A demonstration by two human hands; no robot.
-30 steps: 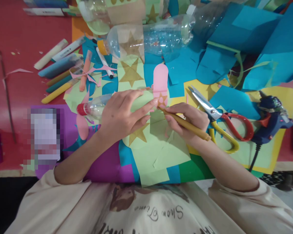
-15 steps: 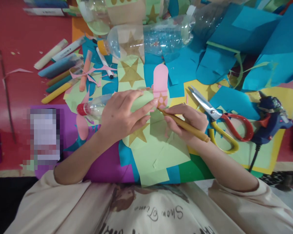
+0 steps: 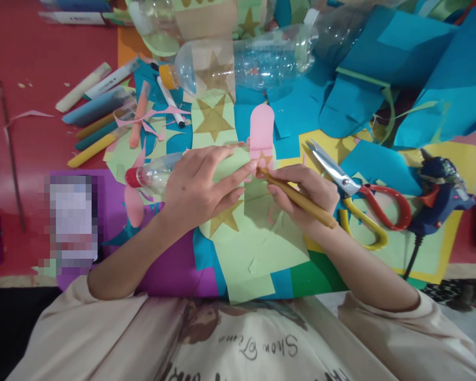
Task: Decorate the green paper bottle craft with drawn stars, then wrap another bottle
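The right hand [image 3: 307, 196], just left of the scissors [image 3: 351, 186], is closed around a mustard-yellow marker [image 3: 301, 202], thumb and fingers pinching the barrel. The marker's tip touches a small gold star [image 3: 264, 160] on a pink, round-topped paper strip [image 3: 262, 129]. The tip itself is too small to make out.

Farther left of the scissors, the left hand [image 3: 198, 185] curves over a small clear bottle [image 3: 156, 172] lying on its side. It holds the bottle down through the light green paper [image 3: 232, 164] wrapped about it, with 1 fingertip right beside the star. The bottle has a red cap, and most of its body is hidden under the hand and the paper. The strip's lower end disappears behind the fingers.

Right of the scissors lies a blue glue gun [image 3: 440, 193]. Far left of them, a pixelated block hides part of the red tabletop [image 3: 31, 132].
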